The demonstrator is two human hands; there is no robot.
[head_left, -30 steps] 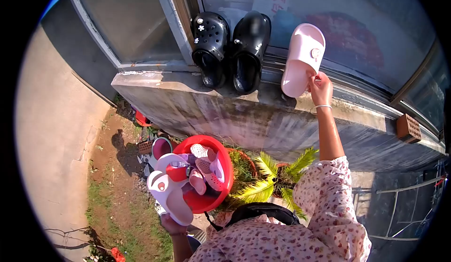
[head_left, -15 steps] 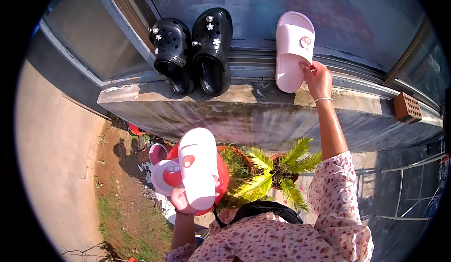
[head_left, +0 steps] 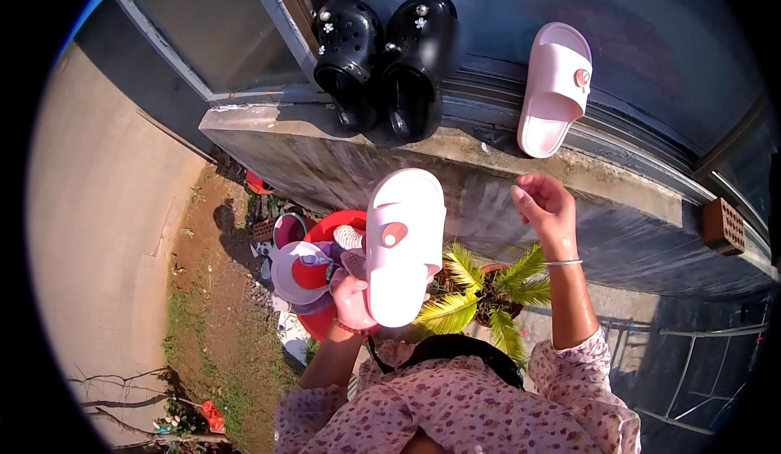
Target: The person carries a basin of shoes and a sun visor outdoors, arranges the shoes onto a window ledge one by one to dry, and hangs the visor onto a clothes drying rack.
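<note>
My left hand (head_left: pixel 353 301) grips a pale pink slide slipper (head_left: pixel 405 263) with a round reddish charm on its strap. The slipper is held toe up in front of my body, over the basins. The matching pink slipper (head_left: pixel 556 88) leans toe up against the window on the ledge, with nothing touching it. Below that slipper, my right hand (head_left: pixel 547 210) is in the air, empty, its fingers loosely bent and the thumb apart. To the left on the ledge, two black clogs (head_left: pixel 413 72) with flower and bead charms lean against the window frame.
A concrete ledge (head_left: pixel 488 154) runs under the window, with a perforated brick (head_left: pixel 722 226) at its right end. Below are a red basin (head_left: pixel 317 324), a white basin (head_left: pixel 286 271), a potted palm (head_left: pixel 488 295) and a metal rack (head_left: pixel 691 364).
My right hand has let go of the slipper on the ledge and drawn back toward me. My left hand has raised the other slipper and moved it right. The view has shifted.
</note>
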